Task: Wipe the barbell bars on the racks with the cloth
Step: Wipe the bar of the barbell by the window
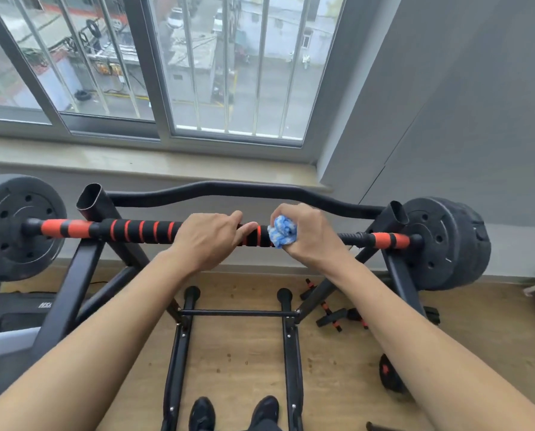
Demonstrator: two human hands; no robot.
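Head view is showing us clamping the balled cloth [281, 234] in our right hand [309, 234] against the barbell bar [141, 231] while our left hand [210, 241] is steadying it beside the cloth, risking the bar rolling off the rack [95, 200] if we are pushing hard.
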